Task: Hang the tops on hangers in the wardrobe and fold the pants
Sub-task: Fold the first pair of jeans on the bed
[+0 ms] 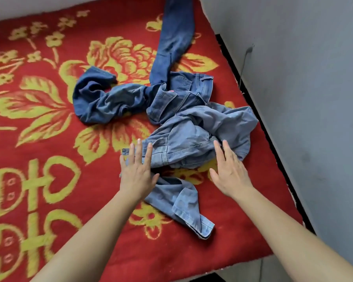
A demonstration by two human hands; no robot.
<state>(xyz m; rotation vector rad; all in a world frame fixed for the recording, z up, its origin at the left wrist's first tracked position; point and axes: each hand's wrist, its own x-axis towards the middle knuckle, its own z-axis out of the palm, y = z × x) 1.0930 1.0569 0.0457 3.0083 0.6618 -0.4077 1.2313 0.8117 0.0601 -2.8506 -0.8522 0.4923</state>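
Nearest the camera, two bare forearms reach out over a bed covered by a red blanket (49,123) with a yellow flower pattern. The left hand (138,171) lies with its fingers straight and spread, their tips on the near-left edge of a light-blue denim garment (192,135). Its grip is apart and holds nothing. The right hand (230,171) is also flat, fingers straight, grip apart, with its fingertips at the garment's near-right edge. Whether it presses the cloth or only hovers over it I cannot tell.

The light garment is a crumpled heap between and beyond the hands, and one hemmed end (200,224) trails back toward the person between the arms. The bunching hides whether it is a top or pants.

Beyond it, touching and partly under the pale cloth, lie dark blue jeans (171,94). Their waistband is rumpled, one leg is bunched off to the left, and the other runs away toward the far edge of the bed. A grey wall (304,78) stands along the right side.

As I judge it, the task is barely started here. Neither denim piece is folded or even spread flat, and no hanger or wardrobe is in view. Smoothing out the light garment looks like the step in hand, and both pieces remain to be dealt with.
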